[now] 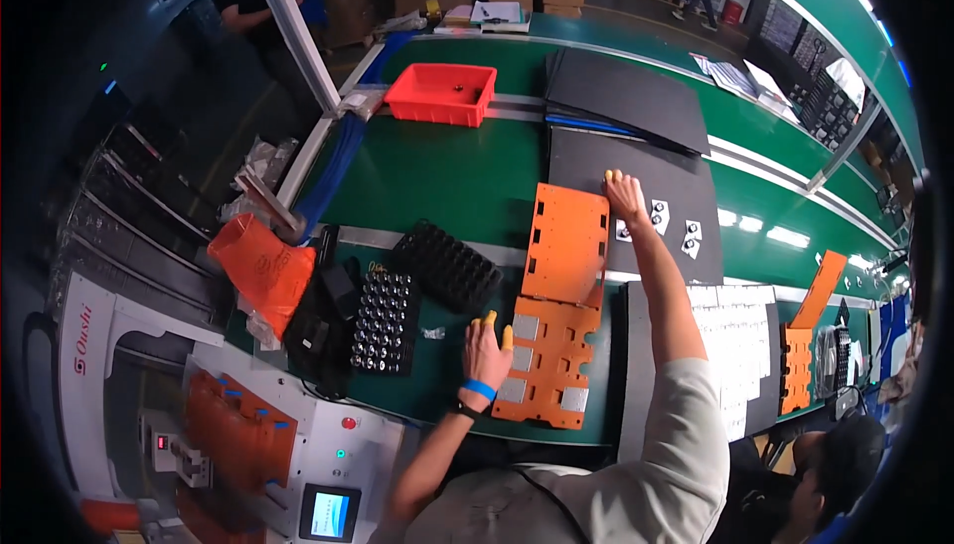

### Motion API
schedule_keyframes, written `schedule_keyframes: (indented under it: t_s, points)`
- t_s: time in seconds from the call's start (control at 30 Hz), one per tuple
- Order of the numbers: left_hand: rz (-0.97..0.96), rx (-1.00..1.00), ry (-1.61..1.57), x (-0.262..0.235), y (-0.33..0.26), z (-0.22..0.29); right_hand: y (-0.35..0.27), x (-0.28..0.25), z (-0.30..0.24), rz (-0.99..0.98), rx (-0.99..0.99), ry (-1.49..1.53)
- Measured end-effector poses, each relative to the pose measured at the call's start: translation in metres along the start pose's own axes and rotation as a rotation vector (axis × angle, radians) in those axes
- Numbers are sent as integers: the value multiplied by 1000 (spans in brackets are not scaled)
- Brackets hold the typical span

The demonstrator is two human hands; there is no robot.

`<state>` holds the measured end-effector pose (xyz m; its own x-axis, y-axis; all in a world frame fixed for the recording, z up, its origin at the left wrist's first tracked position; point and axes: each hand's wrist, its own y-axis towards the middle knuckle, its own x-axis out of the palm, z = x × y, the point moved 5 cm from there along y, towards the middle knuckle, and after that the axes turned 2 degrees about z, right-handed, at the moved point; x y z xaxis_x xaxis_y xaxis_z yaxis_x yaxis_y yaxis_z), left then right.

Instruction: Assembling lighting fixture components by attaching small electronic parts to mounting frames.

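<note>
Lower centre of the frame: the left hand (485, 348) rests flat on the left edge of the near orange plate (545, 363), fingers loosely spread and gripping nothing. Yellow caps cover the fingertips (507, 336), and a blue band sits at the wrist. The near orange plate lies flat on the green table (427, 171) at the front edge, with several grey square pads set in its cut-outs.

Just left of that hand, a black tray of small round parts (384, 320) lies flat. An empty black cell tray (444, 265) sits beyond it, tilted and touching its far corner. Further left, an orange bag (263, 266) lies crumpled beside black items I cannot identify.

At frame centre a second orange plate (566, 243) lies just beyond the near one, their edges meeting or overlapping; which, I cannot tell. The right hand (624, 189) is stretched out to its far right corner, fingertips on or at the plate edge. Whether it pinches the plate or only touches it cannot be told. The hand lies over a black sheet (686, 196) that carries several small white brackets (658, 216) just right of the hand.

Right of the forearm, a white printed sheet (735, 345) lies on a dark mat. Another orange plate (807, 330) stands tilted at the far right.

Upper centre: a red bin (440, 94) sits on the table, well apart from both hands. A stack of black sheets (626, 97) lies to its right.
</note>
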<state>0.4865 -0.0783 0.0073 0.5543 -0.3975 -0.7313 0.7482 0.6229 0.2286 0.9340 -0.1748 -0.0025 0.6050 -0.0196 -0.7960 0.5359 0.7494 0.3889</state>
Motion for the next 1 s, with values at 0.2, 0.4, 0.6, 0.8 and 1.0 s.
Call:
schedule_keyframes:
  t_s: [0.2,0.4,0.6,0.8,1.0]
  points:
    - [-106,-88,-59,24,3,-1,-44,-80,43,146,249,370]
    - [-104,-156,88,38,-4,4,-96,-195,-1,317,299,719]
    - [-31,-128,178,38,-5,9,-188,-210,-86,-50,178,882]
    - [-154,-163,221,32,5,6,-242,-225,-156,-99,-31,861]
    - [-28,-63,182,7,24,39,-227,-215,-138,-340,50,966]
